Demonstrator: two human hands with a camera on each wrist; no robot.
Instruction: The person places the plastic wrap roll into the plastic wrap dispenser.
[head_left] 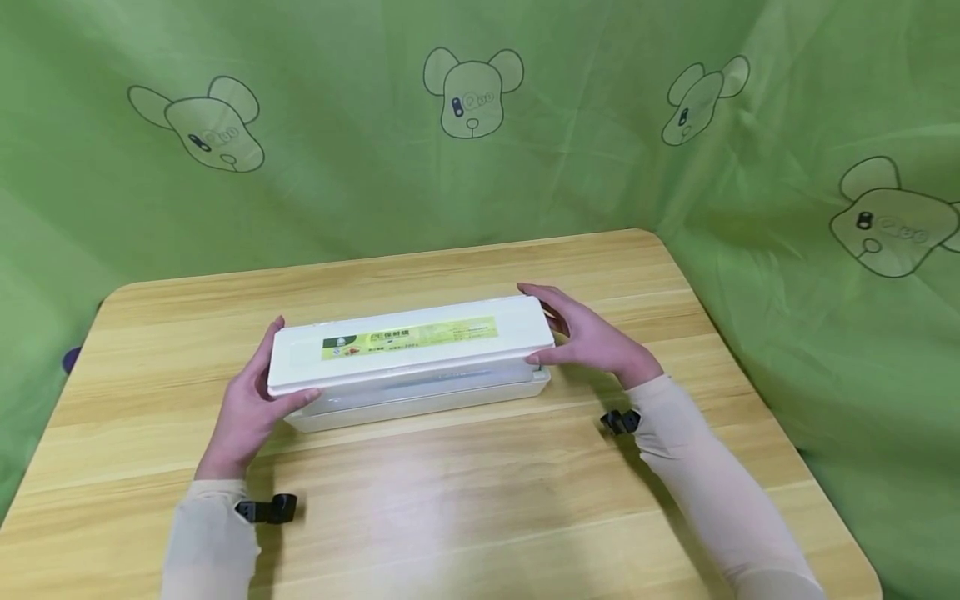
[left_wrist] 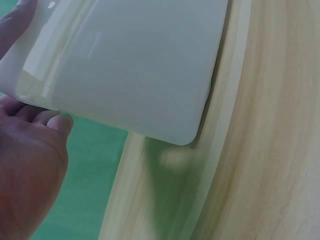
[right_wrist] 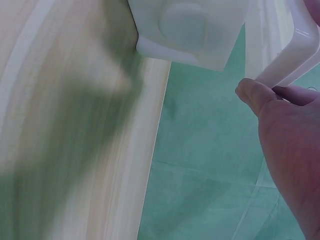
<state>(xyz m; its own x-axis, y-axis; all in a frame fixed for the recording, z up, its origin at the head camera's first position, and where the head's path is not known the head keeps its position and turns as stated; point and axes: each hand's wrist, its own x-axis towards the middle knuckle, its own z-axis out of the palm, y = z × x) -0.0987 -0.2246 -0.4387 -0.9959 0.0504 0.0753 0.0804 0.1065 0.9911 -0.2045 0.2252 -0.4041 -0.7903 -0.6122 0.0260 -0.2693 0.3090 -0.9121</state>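
Observation:
A long white cling film box lies across the table, with a translucent sheet showing along its front. Its white lid (head_left: 408, 321) carries a yellow-green label (head_left: 420, 337). Under the lid is the box's white base (head_left: 420, 408). My left hand (head_left: 243, 408) grips the lid's left end, thumb at the front edge and fingers at the far side. At the other end my right hand (head_left: 592, 337) holds the lid the same way. The right wrist view shows the lid (right_wrist: 295, 55) raised apart from the base (right_wrist: 165, 45) there. The box's inside is mostly hidden.
The wooden table (head_left: 450, 508) has rounded corners. A green curtain (head_left: 337, 192) with bear-head drawings hangs behind it and along the right. Black wrist devices (head_left: 268, 509) sit on both sleeves. A small purple thing (head_left: 71, 359) shows past the left table edge.

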